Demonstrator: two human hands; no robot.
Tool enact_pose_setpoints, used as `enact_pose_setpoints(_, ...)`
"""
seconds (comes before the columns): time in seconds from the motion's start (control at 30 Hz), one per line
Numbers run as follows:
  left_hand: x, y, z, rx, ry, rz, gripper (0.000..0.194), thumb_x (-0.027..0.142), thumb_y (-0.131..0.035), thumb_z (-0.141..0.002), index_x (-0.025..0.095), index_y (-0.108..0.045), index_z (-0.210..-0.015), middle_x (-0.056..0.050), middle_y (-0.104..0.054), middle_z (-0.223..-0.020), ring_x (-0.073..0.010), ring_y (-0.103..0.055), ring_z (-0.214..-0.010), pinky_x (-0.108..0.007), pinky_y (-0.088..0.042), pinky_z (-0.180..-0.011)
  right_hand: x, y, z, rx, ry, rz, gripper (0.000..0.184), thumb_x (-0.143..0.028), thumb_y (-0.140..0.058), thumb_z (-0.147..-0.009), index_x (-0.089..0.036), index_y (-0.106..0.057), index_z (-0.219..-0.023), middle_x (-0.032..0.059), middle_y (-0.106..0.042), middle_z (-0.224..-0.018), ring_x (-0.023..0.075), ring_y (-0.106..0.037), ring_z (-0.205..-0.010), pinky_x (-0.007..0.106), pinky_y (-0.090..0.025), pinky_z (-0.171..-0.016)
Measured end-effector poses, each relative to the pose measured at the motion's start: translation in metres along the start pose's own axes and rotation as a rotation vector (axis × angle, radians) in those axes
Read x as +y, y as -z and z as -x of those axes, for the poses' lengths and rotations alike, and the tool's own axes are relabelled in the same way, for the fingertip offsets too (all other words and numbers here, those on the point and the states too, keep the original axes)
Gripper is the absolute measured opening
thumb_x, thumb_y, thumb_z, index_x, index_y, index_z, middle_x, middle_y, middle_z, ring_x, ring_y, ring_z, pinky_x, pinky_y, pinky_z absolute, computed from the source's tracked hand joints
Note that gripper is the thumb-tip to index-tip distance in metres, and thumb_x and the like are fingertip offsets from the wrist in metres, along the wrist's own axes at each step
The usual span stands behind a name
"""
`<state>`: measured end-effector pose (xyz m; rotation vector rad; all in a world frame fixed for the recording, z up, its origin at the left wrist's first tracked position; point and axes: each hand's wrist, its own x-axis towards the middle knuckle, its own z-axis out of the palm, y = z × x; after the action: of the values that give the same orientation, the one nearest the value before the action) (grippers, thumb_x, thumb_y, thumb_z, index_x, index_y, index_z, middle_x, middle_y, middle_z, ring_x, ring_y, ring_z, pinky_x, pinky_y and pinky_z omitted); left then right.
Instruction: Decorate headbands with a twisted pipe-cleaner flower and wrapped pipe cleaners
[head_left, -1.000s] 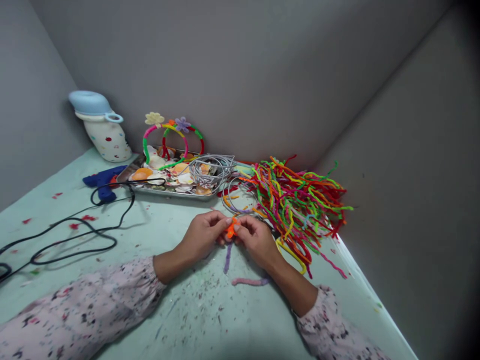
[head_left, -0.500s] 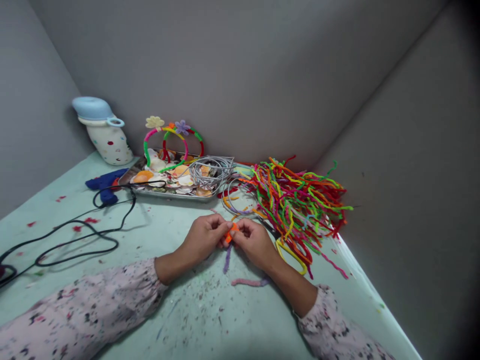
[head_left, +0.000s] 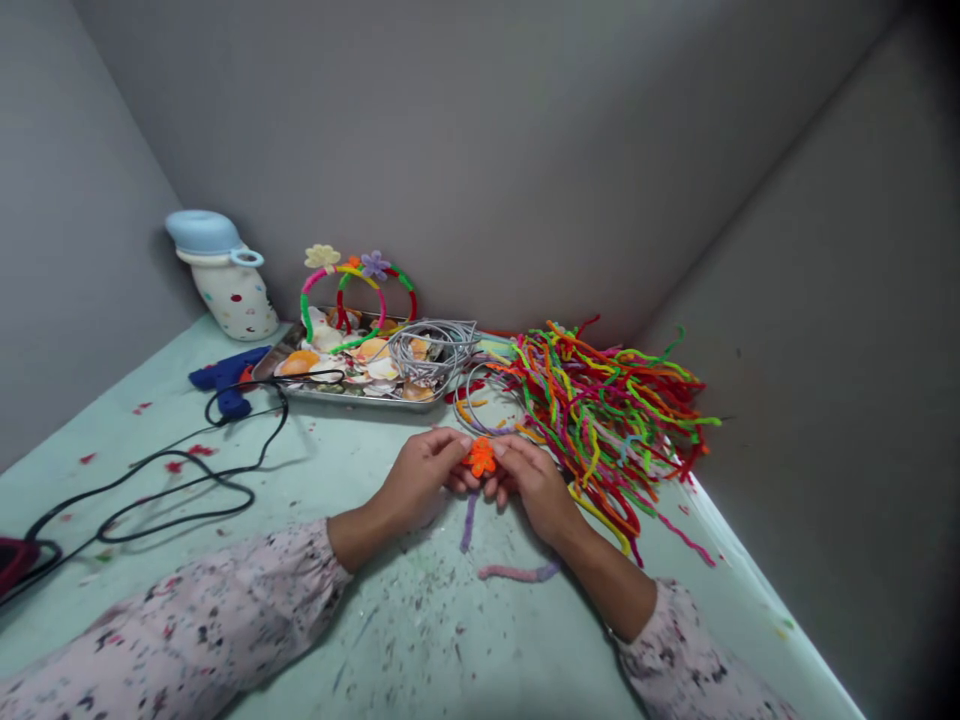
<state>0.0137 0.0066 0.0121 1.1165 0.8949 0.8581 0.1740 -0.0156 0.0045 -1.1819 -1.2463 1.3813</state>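
Note:
An orange pipe-cleaner flower [head_left: 481, 457] is held between both hands above the table. My left hand [head_left: 426, 470] pinches its left edge, and my right hand [head_left: 531, 478] pinches the right edge, so the petals face up between the thumbs. Just below the fingers a short purple pipe cleaner [head_left: 468, 525] lies on the table. Nearer to me, a pink pipe cleaner [head_left: 514, 573] with a purple end rests partly by my right wrist. Yellow-handled scissors [head_left: 604, 520] lie beside my right hand, largely covered by it and the pile.
Loose pipe cleaners [head_left: 611, 415] heap up at the right. A metal tray [head_left: 360, 402] of shells carries grey wire [head_left: 431, 350] and two ring-shaped pipe-cleaner pieces with flowers. A blue glue gun [head_left: 231, 380] trails a black cord [head_left: 180, 520] at left, near a bottle [head_left: 236, 300].
The fingers have shifted apart to the flower's edges, so its petals show more fully. The whole view has swung slightly, bringing a dark red object in at the left edge.

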Motion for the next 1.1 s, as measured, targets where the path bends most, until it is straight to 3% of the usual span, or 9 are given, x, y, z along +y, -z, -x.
enact_pose_setpoints(0.17,-0.0011,-0.0018,-0.0028,0.053,0.011,-0.003,0.024,0.035,-0.061,-0.078,0.012,-0.060,-0.081,-0.003,-0.064,-0.059,-0.0110,-0.059,-0.054,-0.021,-0.045,-0.053,-0.0017,-0.0004,0.0012,-0.002,0.011,0.012,0.018,-0.035,-0.055,-0.081,-0.018,-0.056,-0.084,-0.0001,-0.063,-0.068,0.0111,-0.057,-0.054,0.019,-0.041,-0.043)
enact_pose_setpoints(0.33,0.0001,-0.0020,-0.0030,0.084,0.016,0.007,0.025,0.036,-0.062,-0.077,0.012,-0.058,-0.081,-0.003,-0.064,-0.059,-0.0116,-0.060,-0.053,-0.021,-0.046,-0.053,0.0031,0.0013,-0.0004,0.003,0.006,0.083,0.012,-0.030,-0.055,-0.079,-0.018,-0.056,-0.082,-0.0025,-0.060,-0.058,0.0101,-0.053,-0.047,0.020,-0.040,-0.043)
enact_pose_setpoints(0.57,0.0017,-0.0027,-0.0008,0.002,-0.024,-0.056,0.025,0.037,-0.061,-0.078,0.012,-0.063,-0.082,-0.003,-0.065,-0.064,-0.0108,-0.059,-0.054,-0.020,-0.043,-0.051,0.0054,0.0017,-0.0011,-0.008,-0.001,0.114,0.011,-0.029,-0.054,-0.080,-0.018,-0.055,-0.077,-0.0032,-0.058,-0.055,0.0096,-0.051,-0.045,0.020,-0.040,-0.044)
enact_pose_setpoints(0.7,-0.0001,-0.0037,-0.0028,0.025,-0.018,-0.090,0.022,0.034,-0.062,-0.077,0.012,-0.062,-0.074,-0.002,-0.062,-0.057,-0.0096,-0.056,-0.050,-0.019,-0.042,-0.049,0.0024,0.0015,0.0006,-0.029,-0.002,0.097,0.013,-0.029,-0.054,-0.080,-0.017,-0.056,-0.077,-0.0015,-0.061,-0.060,0.0095,-0.053,-0.048,0.021,-0.041,-0.045)
enact_pose_setpoints(0.9,-0.0016,-0.0034,-0.0041,0.071,-0.001,-0.046,0.020,0.032,-0.062,-0.076,0.012,-0.061,-0.078,-0.002,-0.063,-0.058,-0.0106,-0.057,-0.050,-0.021,-0.044,-0.050,-0.0010,-0.0003,0.0014,-0.055,0.025,0.105,0.010,-0.026,-0.056,-0.077,-0.017,-0.056,-0.082,-0.0023,-0.061,-0.060,0.0096,-0.053,-0.051,0.020,-0.040,-0.048)
enact_pose_setpoints(1.1,-0.0032,-0.0041,-0.0036,0.041,-0.017,-0.092,0.022,0.034,-0.063,-0.076,0.012,-0.062,-0.078,-0.003,-0.064,-0.059,-0.0116,-0.059,-0.052,-0.021,-0.044,-0.051,-0.0023,-0.0032,0.0014,-0.010,0.025,0.162,0.008,-0.025,-0.057,-0.076,-0.018,-0.054,-0.078,-0.0041,-0.057,-0.056,0.0088,-0.050,-0.048,0.021,-0.039,-0.048)
